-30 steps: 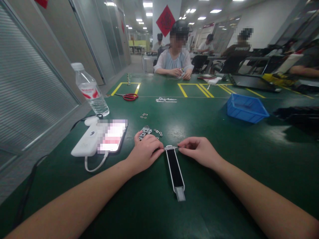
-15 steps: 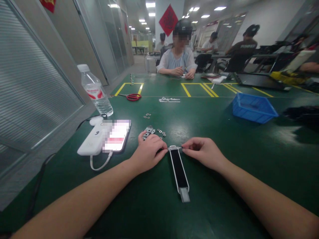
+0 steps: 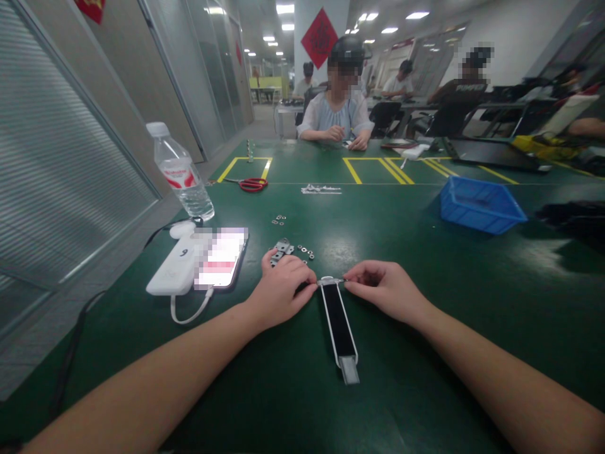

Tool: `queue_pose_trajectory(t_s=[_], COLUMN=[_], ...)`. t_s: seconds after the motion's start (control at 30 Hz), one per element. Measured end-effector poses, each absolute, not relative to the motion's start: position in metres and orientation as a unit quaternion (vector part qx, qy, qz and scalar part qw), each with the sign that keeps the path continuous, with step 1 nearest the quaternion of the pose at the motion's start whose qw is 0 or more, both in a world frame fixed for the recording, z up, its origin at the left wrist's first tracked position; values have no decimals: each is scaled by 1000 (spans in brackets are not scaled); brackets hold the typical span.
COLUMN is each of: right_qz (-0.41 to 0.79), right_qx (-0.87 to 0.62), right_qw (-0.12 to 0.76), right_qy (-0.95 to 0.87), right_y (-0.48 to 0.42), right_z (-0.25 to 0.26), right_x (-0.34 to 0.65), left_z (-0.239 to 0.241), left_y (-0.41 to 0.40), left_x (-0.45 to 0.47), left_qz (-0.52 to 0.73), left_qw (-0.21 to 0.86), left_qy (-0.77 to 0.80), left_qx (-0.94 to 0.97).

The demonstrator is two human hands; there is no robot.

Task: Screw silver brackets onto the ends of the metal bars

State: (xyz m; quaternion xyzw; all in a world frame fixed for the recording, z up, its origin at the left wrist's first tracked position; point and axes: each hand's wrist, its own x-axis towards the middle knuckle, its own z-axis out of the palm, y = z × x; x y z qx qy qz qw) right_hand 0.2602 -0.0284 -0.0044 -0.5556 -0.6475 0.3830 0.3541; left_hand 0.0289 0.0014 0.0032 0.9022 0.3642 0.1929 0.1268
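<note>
Lying lower centre, the long black white-rimmed strip (image 3: 338,318) is pinched endwise by left hand (image 3: 282,291) and right hand (image 3: 385,293); fine alignment needed

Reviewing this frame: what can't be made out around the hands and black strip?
Head view, left hand and right hand: whether they grip the far end of the black strip or only touch it; fingertips cover it.
Head view, phone screen: blurred.
Head view, small metal parts beyond the left hand: too small to identify.

Single head-worn view, facing forward and down along the green table (image 3: 472,277), left hand (image 3: 280,289) and right hand (image 3: 384,290) close below
</note>
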Motion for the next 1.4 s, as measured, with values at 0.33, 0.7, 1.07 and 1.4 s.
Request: queue_pose_trajectory(t_s=[0.33, 0.7, 1.07, 1.4], right_qz=[377, 342, 327, 325], right_qx=[-546, -551, -569, -567], right_qw=[348, 325, 321, 324], right_qy=[-662, -688, -683, -684], right_y=[-28, -29, -30, -30], right_z=[-5, -4, -2, -2], right_x=[259, 259, 258, 256], left_z=[4, 2, 6, 5], left_y=[1, 1, 0, 1], left_x=[29, 29, 30, 30], left_qz=[188, 191, 176, 177], left_qw=[126, 129, 133, 137], left_qy=[369, 366, 370, 369], left_qx=[901, 902, 902, 902])
